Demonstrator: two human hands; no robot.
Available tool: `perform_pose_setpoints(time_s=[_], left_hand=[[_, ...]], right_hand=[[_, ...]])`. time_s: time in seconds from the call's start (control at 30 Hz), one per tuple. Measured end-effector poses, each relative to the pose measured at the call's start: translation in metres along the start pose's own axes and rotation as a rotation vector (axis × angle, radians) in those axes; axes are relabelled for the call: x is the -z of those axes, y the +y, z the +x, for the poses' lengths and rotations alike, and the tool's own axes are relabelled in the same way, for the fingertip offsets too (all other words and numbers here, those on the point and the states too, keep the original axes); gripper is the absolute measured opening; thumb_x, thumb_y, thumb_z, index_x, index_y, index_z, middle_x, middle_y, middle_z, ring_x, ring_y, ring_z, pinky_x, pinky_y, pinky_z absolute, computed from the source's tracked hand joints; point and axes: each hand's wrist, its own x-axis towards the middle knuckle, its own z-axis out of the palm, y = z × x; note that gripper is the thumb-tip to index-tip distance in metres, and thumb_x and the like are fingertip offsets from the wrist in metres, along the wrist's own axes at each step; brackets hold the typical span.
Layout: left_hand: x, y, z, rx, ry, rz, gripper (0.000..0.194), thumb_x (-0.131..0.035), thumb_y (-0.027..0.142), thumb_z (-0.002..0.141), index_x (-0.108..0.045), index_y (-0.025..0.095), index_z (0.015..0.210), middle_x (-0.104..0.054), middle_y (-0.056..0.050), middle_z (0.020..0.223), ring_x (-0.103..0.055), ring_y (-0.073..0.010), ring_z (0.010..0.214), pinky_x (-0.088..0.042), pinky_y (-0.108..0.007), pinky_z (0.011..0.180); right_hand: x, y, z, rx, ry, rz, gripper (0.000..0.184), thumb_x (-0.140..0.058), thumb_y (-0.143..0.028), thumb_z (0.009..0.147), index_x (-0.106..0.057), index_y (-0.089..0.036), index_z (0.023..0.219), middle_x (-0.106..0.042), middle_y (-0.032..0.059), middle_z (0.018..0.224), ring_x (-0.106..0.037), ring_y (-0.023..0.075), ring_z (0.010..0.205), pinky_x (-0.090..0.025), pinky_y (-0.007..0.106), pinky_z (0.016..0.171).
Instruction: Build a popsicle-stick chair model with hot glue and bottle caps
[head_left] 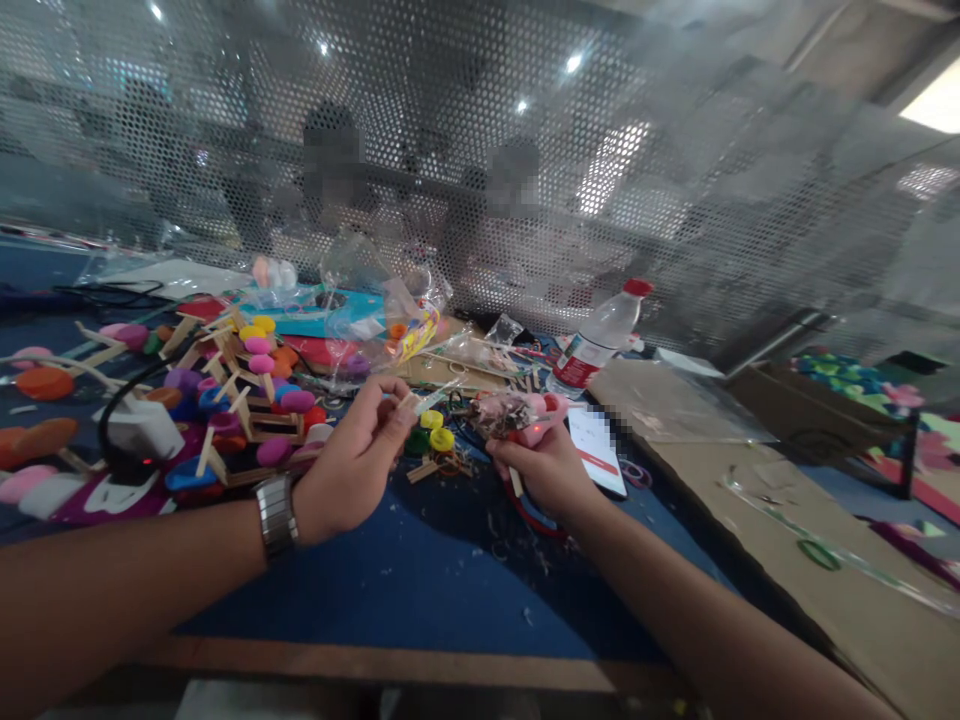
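Note:
My left hand (352,460), with a metal watch on the wrist, pinches a small pale wooden stick (409,402) between thumb and fingertips. My right hand (551,470) is wrapped around a pink hot glue gun (536,415), whose nozzle end is covered in grimy, wrinkled material and points left toward the stick. A small red light shows on the gun. Between and just beyond both hands lie yellow and green caps (442,439) with short wooden sticks (429,468) on the blue table (360,590).
Colourful caps joined to wooden sticks (255,420) crowd the left, beside a white plug adapter (142,435) with cables. A red-capped bottle (600,335) stands behind a phone (592,445). Cardboard (757,520) lies right; a perforated metal screen (450,130) rises behind.

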Motion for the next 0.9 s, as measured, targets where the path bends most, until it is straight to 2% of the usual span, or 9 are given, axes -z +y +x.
perform_pose_setpoints(time_s=[0.07, 0.2, 0.33, 0.9], left_hand=[[0.0, 0.001, 0.001, 0.06, 0.026, -0.039, 0.013, -0.046, 0.034, 0.099, -0.045, 0.022, 0.095, -0.041, 0.005, 0.07, -0.035, -0.0104, 0.055, -0.03, -0.022, 0.049], [0.0, 0.004, 0.002, -0.007, -0.033, 0.051, 0.012, -0.046, 0.027, 0.097, -0.05, 0.019, 0.089, -0.047, 0.003, 0.072, -0.042, -0.0121, 0.061, -0.037, -0.024, 0.057], [0.0, 0.007, 0.001, -0.023, -0.075, 0.105, 0.01, -0.046, 0.025, 0.094, -0.053, 0.018, 0.092, -0.05, 0.002, 0.072, -0.045, -0.0129, 0.063, -0.038, -0.025, 0.058], [0.001, 0.01, -0.004, -0.161, -0.111, 0.173, 0.012, -0.046, 0.02, 0.093, -0.056, 0.015, 0.097, -0.056, -0.001, 0.077, -0.048, -0.0113, 0.061, -0.039, -0.023, 0.054]], right_hand=[[0.0, -0.001, 0.0, 0.005, 0.0, 0.006, 0.027, -0.072, -0.023, 0.064, -0.051, -0.022, 0.047, -0.051, -0.0018, 0.039, -0.041, 0.0108, 0.037, -0.03, 0.028, 0.04], [-0.001, -0.003, -0.001, 0.015, 0.012, -0.01, 0.024, -0.072, -0.023, 0.062, -0.052, -0.022, 0.049, -0.051, -0.0018, 0.04, -0.041, 0.0109, 0.037, -0.029, 0.028, 0.04], [-0.002, -0.003, -0.002, 0.009, 0.033, 0.006, 0.023, -0.073, -0.025, 0.06, -0.051, -0.023, 0.052, -0.051, -0.0031, 0.042, -0.042, 0.0111, 0.037, -0.031, 0.028, 0.04], [-0.002, -0.005, -0.002, 0.004, 0.012, -0.086, 0.017, -0.062, -0.029, 0.058, -0.047, -0.023, 0.062, -0.048, -0.0037, 0.049, -0.04, 0.0115, 0.046, -0.031, 0.029, 0.047]])
